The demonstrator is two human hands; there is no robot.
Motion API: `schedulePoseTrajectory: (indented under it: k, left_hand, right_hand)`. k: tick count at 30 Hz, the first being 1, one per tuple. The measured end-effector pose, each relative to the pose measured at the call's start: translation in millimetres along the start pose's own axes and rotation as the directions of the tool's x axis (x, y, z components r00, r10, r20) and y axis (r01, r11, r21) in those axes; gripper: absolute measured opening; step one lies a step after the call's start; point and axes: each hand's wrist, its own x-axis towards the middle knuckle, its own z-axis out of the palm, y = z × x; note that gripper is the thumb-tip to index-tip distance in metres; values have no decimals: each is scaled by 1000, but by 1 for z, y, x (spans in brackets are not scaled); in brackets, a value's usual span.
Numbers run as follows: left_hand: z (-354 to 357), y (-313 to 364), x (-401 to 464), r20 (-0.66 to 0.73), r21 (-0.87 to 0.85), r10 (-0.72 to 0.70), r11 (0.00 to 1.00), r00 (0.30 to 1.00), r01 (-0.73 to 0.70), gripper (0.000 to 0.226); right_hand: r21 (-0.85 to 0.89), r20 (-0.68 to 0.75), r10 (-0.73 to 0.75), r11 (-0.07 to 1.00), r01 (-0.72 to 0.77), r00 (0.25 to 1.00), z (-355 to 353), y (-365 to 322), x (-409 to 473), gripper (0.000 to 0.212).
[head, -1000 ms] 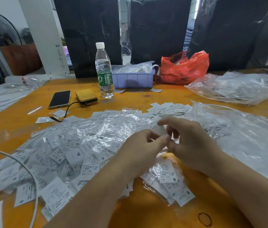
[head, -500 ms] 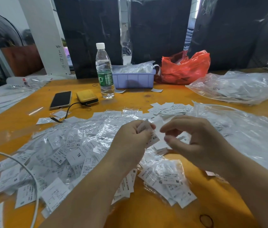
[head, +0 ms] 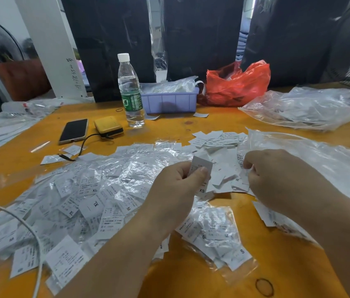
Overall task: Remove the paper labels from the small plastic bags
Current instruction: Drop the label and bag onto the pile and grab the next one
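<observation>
Your hands have drawn apart since a moment ago; your left hand [head: 178, 181] pinches a paper label [head: 201, 166] above the pile of small plastic bags [head: 96, 190]; your right hand [head: 277, 179], fingers curled, pinches loose labels [head: 223, 177] to the right.

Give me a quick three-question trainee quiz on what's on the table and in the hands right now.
1. True or false: the left hand pinches a paper label.
2. What stands nearest the water bottle? A) red bag B) purple bin C) phone
3. Fill in: the right hand reaches into loose ____.

Key: 1 true; 2 B; 3 labels.
</observation>
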Motion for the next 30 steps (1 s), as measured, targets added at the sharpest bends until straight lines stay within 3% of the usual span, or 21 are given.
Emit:
schedulePoseTrajectory:
  k: [3, 7, 11, 13, 15, 19, 24, 30]
  left_hand:
    - [6, -1, -1, 14, 19, -1, 1000, 1000, 0, 22]
    - [10, 1, -5, 57, 25, 26, 999, 998, -27, 23]
    - [11, 2, -6, 81, 31, 21, 999, 996, -24, 22]
    - [11, 3, -7, 85, 34, 20, 999, 996, -23, 22]
    - [11, 3, -7, 86, 36, 22, 999, 996, -25, 22]
    - [11, 4, -8, 94, 40, 23, 999, 995, -27, 21]
    - [10, 3, -8, 99, 40, 35, 998, 994, -39, 21]
    - [9, 4, -9, 107, 57, 29, 998, 994, -35, 21]
  right_hand:
    - [35, 16, 3, 999, -3, 1000, 2, -3, 2, 24]
    - [8, -76, 36, 999, -36, 996, -5, 5, 4, 25]
    - [-119, 82, 71, 991, -61, 994, -8, 4, -1, 14]
    - [-193, 157, 135, 976, -104, 978, -7, 0, -1, 18]
    - [-265, 164, 192, 953, -145, 968, -8, -2, 0, 15]
    - [-290, 191, 254, 937, -193, 948, -3, 2, 2, 37]
    - [-223, 255, 215, 962, -159, 943, 9, 0, 4, 35]
    - [-170, 192, 117, 982, -84, 974, 6, 11, 5, 20]
